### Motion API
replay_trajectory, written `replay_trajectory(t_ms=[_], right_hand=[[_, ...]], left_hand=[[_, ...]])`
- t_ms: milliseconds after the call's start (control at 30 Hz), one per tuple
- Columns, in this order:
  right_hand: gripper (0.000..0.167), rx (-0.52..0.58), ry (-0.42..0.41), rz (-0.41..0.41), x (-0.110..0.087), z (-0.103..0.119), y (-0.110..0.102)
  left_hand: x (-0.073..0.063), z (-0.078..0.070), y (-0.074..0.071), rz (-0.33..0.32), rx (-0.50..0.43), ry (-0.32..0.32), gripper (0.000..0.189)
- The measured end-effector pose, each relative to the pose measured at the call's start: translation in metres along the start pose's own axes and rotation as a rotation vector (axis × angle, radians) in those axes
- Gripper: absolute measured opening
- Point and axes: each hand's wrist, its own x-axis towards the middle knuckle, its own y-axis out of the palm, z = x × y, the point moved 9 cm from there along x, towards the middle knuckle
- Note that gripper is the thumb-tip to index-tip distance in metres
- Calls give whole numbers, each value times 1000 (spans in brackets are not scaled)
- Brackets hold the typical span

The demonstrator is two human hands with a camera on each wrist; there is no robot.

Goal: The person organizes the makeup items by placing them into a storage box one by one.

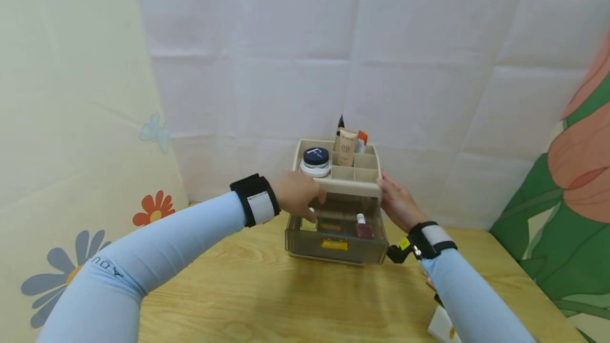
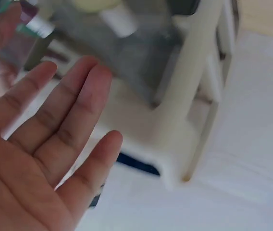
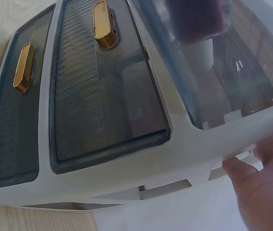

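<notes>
A cream makeup organizer (image 1: 362, 189) stands on the table with its smoky see-through top drawer (image 1: 312, 242) pulled out. Over the drawer's left part hangs my left hand (image 1: 297, 193), its fingers loosely extended and nothing held, as the left wrist view shows. Below those fingers lies a yellowish bottle (image 1: 308, 225), partly covered. A dark red nail polish bottle (image 1: 365, 228) with a white cap stands at the drawer's right. My right hand (image 1: 400, 202) grips the organizer's upper right side; in the right wrist view its fingertips (image 3: 237, 168) touch that edge.
On top of the organizer sit a navy-lidded jar (image 1: 316, 156), a BB cream tube (image 1: 347, 147), a black pointed pen (image 1: 340, 123) and an orange-capped item (image 1: 362, 137). A white box (image 1: 443, 326) lies by my right forearm. Fabric hangs behind the table (image 1: 229, 279).
</notes>
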Motion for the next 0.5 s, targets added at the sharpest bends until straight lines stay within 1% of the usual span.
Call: replay_trajectory(t_ms=[67, 133, 200, 267, 333, 400, 500], right_hand=[[60, -2, -2, 2, 0, 2, 0], [60, 5, -8, 7, 1, 4, 1], [58, 18, -14, 9, 2, 5, 1], [58, 32, -18, 10, 2, 6, 1], [58, 41, -18, 5, 1, 6, 2], [58, 47, -18, 1, 1, 6, 1], [58, 45, -15, -1, -1, 5, 1]], left_hand=[[-6, -2, -12, -35, -5, -6, 46], [-14, -7, -23, -81, 6, 6, 44], [-23, -16, -32, -141, 51, 40, 42], [-35, -29, -38, -212, 106, 87, 38], [-47, -43, -40, -286, 163, 138, 37], [-59, -57, -38, -374, 211, 185, 34], [-73, -75, -31, -514, 233, 249, 25]])
